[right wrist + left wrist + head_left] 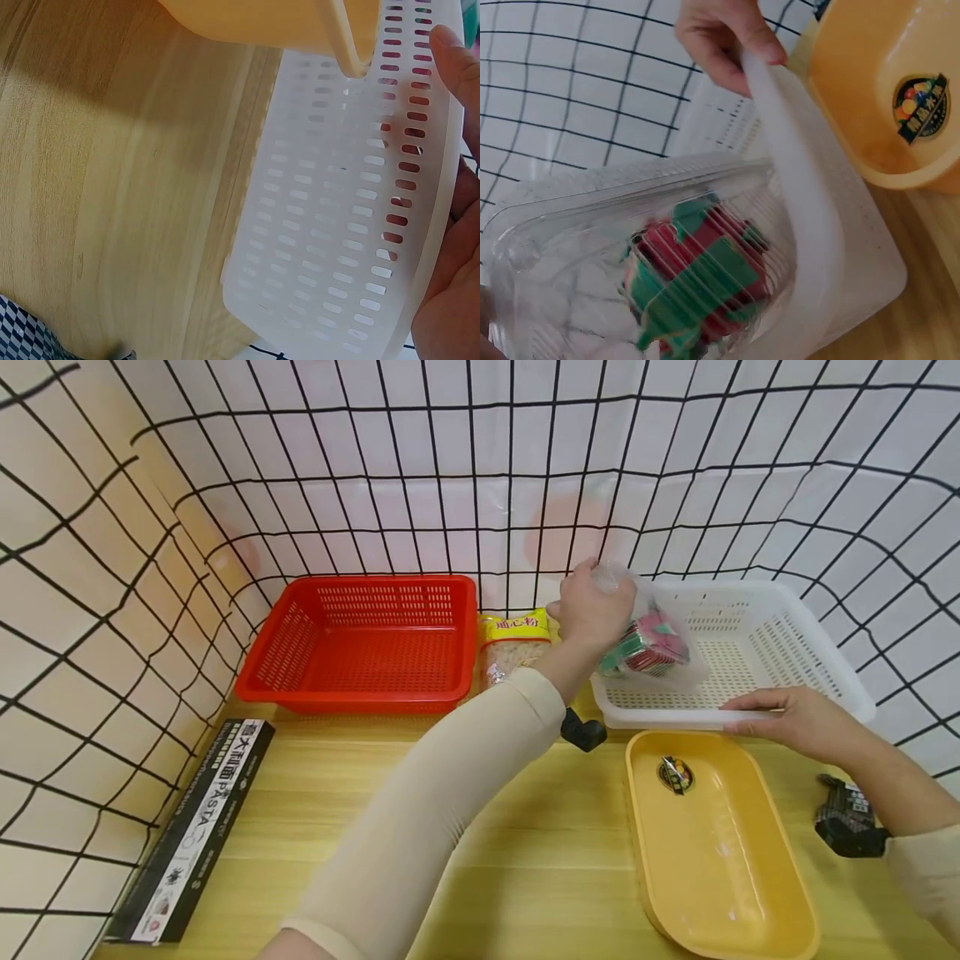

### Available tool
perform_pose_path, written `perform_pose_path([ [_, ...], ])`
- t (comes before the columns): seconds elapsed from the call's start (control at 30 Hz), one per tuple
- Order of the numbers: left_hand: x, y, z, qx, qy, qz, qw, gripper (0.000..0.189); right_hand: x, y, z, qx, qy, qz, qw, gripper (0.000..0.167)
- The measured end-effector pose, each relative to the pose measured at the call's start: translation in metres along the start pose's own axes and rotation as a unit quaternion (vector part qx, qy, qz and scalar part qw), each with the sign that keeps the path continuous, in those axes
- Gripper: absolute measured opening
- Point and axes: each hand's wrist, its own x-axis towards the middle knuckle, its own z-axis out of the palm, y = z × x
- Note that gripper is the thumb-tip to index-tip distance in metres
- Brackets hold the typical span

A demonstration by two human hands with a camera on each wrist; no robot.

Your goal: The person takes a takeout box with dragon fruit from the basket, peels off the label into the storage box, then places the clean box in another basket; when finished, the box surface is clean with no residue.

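Observation:
My left hand [596,602] grips one end of a clear plastic clamshell box [547,262] and holds it tilted over the left part of the white slotted basket [855,697]. Through the clear plastic show red and green packets [705,274], bunched at the box's lower end. Only a bit of the left hand enters its own wrist view. My right hand [795,718] pinches the basket's front rim, thumb outside and fingers over the inner side. In the right wrist view, reddish patches show through the slots of the basket wall [315,225].
A yellow-orange basin [723,860] stands right in front of the white basket. Left of the basket are a macaroni bag [517,652] and a red basket [352,697]. A long black pasta box [198,835] lies at the left. Black wire grid [472,477] encloses the back and sides.

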Motion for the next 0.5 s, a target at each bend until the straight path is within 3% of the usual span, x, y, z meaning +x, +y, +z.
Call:
perform_pose_path([
  [0.2,-0.003,-0.005,0.022,0.068,-0.056,0.037,0.9954,0.059,0.000,0.000,0.004,0.000,0.006,-0.006,1.0000,0.049],
  [0.4,0.003,-0.021,0.023,0.059,-0.142,0.097,0.9833,0.062,-0.003,0.003,0.004,0.000,0.012,-0.012,0.9999,0.044],
  [0.5,0.008,-0.031,0.023,0.085,-0.169,0.126,0.9738,0.061,-0.003,0.004,0.002,0.002,0.015,-0.017,0.9997,0.043],
])
